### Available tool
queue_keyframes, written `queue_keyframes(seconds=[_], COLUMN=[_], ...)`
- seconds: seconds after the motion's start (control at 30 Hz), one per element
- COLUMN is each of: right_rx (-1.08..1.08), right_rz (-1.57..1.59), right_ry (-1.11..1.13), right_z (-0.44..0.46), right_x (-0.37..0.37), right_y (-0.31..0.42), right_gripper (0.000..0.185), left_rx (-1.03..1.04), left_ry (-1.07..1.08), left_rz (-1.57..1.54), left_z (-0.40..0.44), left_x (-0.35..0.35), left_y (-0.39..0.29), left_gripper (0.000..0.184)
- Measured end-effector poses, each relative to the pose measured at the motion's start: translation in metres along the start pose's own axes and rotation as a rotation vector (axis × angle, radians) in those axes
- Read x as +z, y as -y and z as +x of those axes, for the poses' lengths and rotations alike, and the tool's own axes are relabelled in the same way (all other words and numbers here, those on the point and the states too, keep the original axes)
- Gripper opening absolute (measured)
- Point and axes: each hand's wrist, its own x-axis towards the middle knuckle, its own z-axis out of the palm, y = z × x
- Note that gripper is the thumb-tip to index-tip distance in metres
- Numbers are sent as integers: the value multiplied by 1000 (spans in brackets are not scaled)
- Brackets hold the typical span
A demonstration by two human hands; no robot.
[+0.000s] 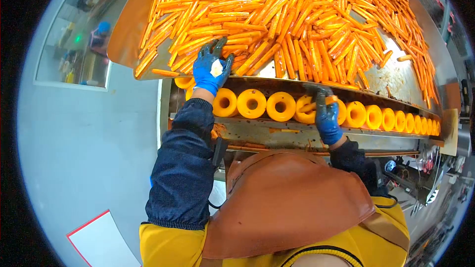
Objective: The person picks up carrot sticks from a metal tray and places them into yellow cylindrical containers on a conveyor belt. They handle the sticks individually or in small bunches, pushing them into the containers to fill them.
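Note:
My left hand (212, 66), in a blue glove with dark stained fingers, rests at the near left edge of a heap of orange sticks (292, 24). Its fingers are spread and touch some sticks. Over the row of yellow rings (251, 104) is my right hand (324, 113), gloved the same way. Its fingers are closed around an orange stick (330, 100), which lies across them; the fingertips are blurred. Each yellow ring has a dark round hole facing me.
The sticks lie on a metal tray (396, 71) with a raised rim. Below the rings runs a metal ledge (247, 131) with orange scraps. A window (74, 34) is in the wall at left, above a red-edged white sheet (101, 242). Machinery parts stand at right.

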Motion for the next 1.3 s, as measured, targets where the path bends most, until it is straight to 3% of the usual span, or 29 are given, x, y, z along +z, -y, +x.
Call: queue_keyframes(seconds=[0.03,0.07,0.13,0.23,0.27,0.33,0.37,0.43,0.53,0.67,0.7,0.8,0.87,0.93,1.0,1.07,1.23,1.3], right_rx=[157,-1,-205,-160,-249,-281,-284,-70,124,203,390,399,-200,-252,248,-4,303,360], right_rz=[-34,-147,-700,-596,-585,-881,-1020,-1209,-1240,-932,-642,-130,-409,-337,80,-1,113,-12], right_ry=[64,118,268,320,244,-57,-114,-1,163,244,233,143,94,-5,-148,-16,-92,-47], right_z=[-2,1,4,17,29,63,87,119,146,169,161,152,131,108,83,55,6,-5], right_x=[3,11,12,0,-10,-15,-23,-17,-2,-39,-41,-68,-79,-74,-48,-56,-49,-52], right_y=[-4,-17,-25,13,9,22,9,18,18,-4,18,7,2,13,43,29,20,-8], right_gripper=[20,23,25,25,21,20,33,46,58,48,44,30,29,28,28,25,24,23], left_rx=[1,4,10,17,8,-12,-13,-15,-3,-1,2,5,13,21,3,2,8,35], left_ry=[2,3,-2,-24,-23,-22,-16,-6,-11,-7,-7,-2,-8,-20,9,10,-9,-25], left_rz=[10,20,20,-4,-4,-2,4,16,23,12,17,21,17,9,20,14,2,-1], left_z=[0,0,0,1,0,0,-1,0,0,0,1,0,1,0,0,0,-2,-2], left_x=[0,1,4,7,6,3,3,2,3,3,3,2,2,4,1,0,0,2], left_y=[0,1,3,6,5,1,1,1,2,3,3,3,4,5,3,1,1,3], left_gripper=[52,52,52,51,51,51,51,51,51,51,51,51,51,51,51,51,51,51])
